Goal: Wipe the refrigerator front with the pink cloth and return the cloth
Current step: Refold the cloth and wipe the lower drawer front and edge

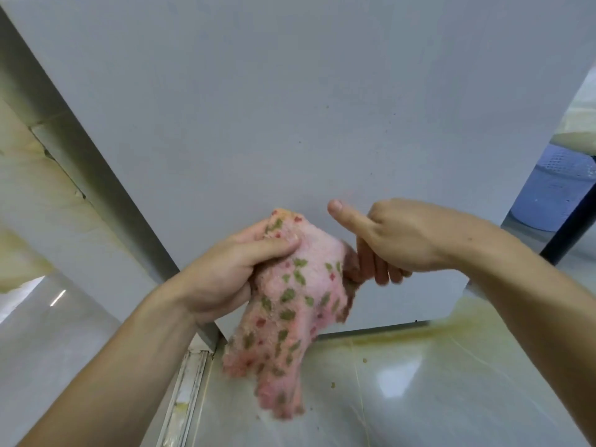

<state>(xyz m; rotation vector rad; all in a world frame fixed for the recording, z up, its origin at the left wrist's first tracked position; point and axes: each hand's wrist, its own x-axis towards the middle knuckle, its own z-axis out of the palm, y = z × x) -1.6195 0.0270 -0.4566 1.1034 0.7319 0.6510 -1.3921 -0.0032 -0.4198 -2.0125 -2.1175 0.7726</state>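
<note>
The pink cloth (290, 304), dotted with green and red marks, hangs in front of the lower part of the grey refrigerator front (290, 108). My left hand (225, 272) grips its upper part, thumb pressed across the fabric. My right hand (396, 240) is at the cloth's right edge, fingers curled down against or behind the fabric, thumb sticking out to the left. The cloth's lower end dangles blurred above the floor. Small dark specks dot the refrigerator front.
Glossy pale floor tiles (419, 382) lie below, with a yellowish stain along the refrigerator's base. A blue perforated basket (554, 188) stands to the right behind a dark post. A grey wall or cabinet side (48, 195) runs along the left.
</note>
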